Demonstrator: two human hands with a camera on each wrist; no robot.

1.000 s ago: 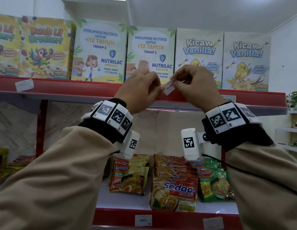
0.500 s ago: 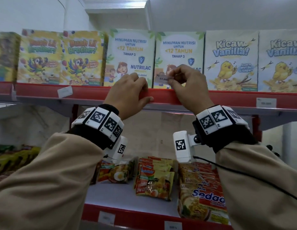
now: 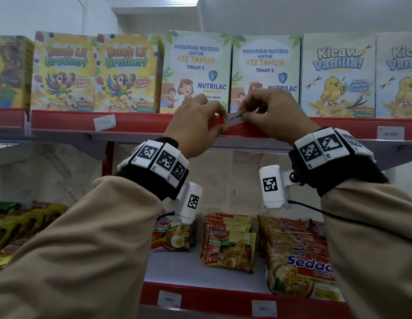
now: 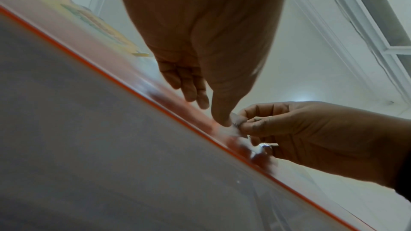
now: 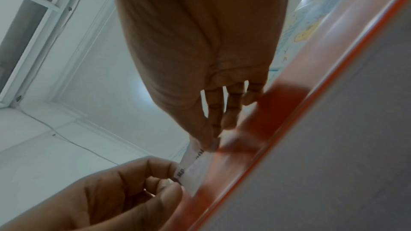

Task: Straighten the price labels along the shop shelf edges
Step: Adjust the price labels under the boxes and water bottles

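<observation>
Soft, even, cool indoor light in the head view; mild wide-angle bending at edges. Wrist views backlit by pale ceiling, hands dark, glossy red metal shelf edge smeared, out of focus.

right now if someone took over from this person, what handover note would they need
Left hand: pinches the left end of the 55.000 price label.
Right hand: pinches the label's right end.
The label sits against the red top shelf edge, below the Nutrilac boxes, tilted, its right end higher.
Done: nothing visibly finished.
Left: level and press down this label; the label below the Buah Lil Brother boxes sits crooked; the label far right and the lower-shelf labels look roughly level.
</observation>
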